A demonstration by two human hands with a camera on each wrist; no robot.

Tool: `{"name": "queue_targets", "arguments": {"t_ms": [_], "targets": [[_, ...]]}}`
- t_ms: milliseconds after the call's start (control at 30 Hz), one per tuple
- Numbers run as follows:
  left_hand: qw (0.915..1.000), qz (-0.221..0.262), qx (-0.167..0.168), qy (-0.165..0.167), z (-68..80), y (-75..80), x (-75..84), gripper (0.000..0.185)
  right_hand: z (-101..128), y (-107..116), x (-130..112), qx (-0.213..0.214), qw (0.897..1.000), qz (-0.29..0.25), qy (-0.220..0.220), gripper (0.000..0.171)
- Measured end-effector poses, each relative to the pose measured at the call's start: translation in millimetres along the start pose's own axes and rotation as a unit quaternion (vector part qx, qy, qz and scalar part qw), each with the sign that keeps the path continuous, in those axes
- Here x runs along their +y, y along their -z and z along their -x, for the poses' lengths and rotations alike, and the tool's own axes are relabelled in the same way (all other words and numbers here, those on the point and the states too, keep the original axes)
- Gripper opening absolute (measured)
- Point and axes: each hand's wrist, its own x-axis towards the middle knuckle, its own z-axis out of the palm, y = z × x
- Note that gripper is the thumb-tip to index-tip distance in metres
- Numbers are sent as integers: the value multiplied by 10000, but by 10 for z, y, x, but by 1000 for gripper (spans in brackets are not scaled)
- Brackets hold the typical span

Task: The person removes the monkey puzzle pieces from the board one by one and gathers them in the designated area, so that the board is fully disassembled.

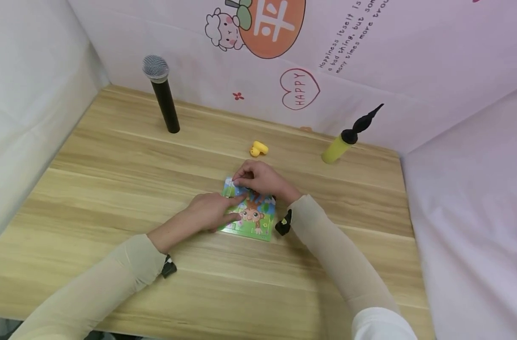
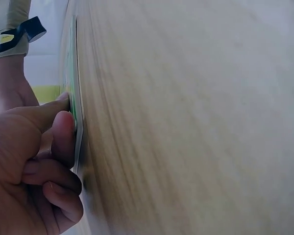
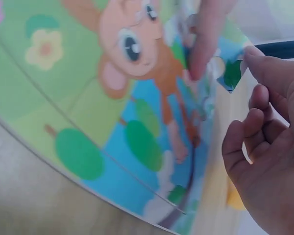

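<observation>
Head view: a monkey puzzle [image 1: 252,215] lies flat on the wooden counter [image 1: 114,189], near its middle. The left hand [image 1: 209,212] rests on the puzzle's left edge, with the index finger extended across the picture surface toward the monkey's face. The left wrist view shows the thumb pressed against the thin edge of the puzzle board [image 2: 76,122] while the remaining fingers [image 2: 59,191] are curled loosely beneath the palm; the thumb and index finger bear on the board rather than wrap it.

The right hand [image 1: 260,179] sits over the puzzle's far corner. In the right wrist view its thumb and fingers pinch a small puzzle piece [image 3: 231,73] printed blue and green, held just at the board's edge. The left index fingertip [image 3: 201,54] touches the picture beside that piece.

Behind the puzzle, a small yellow toy [image 1: 258,148] lies on the counter. A black microphone [image 1: 161,94] stands upright at the far left, and a yellow pump with a black nozzle [image 1: 348,137] leans at the far right, both well apart from the hands. Both forearms wear beige sleeves.
</observation>
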Motion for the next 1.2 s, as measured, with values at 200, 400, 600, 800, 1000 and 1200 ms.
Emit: {"name": "queue_targets", "arguments": {"t_ms": [200, 400, 600, 800, 1000, 1200], "targets": [[10000, -32, -55, 64, 6, 22, 23, 66, 87, 217, -51, 378, 9990, 154, 162, 10], [9999, -55, -134, 32, -32, -21, 20, 67, 440, 629, 46, 620, 9970, 268, -378, 16], [9999, -111, -45, -5, -35, -21, 0, 68, 904, 884, 266, 671, 9961, 393, -410, 12], [9998, -219, -27, -32, -49, -33, -6, 67, 1259, 851, 510, 687, 9910, 438, -1059, 13], [9998, -175, 76, -37, -13, 28, -19, 67, 1234, 827, 578, 637, 9900, 539, -1134, 13], [9998, -108, 91, 100, -22, 10, 19, 66, 1115, 825, 615, 553, 9902, 919, -892, 15]]}}
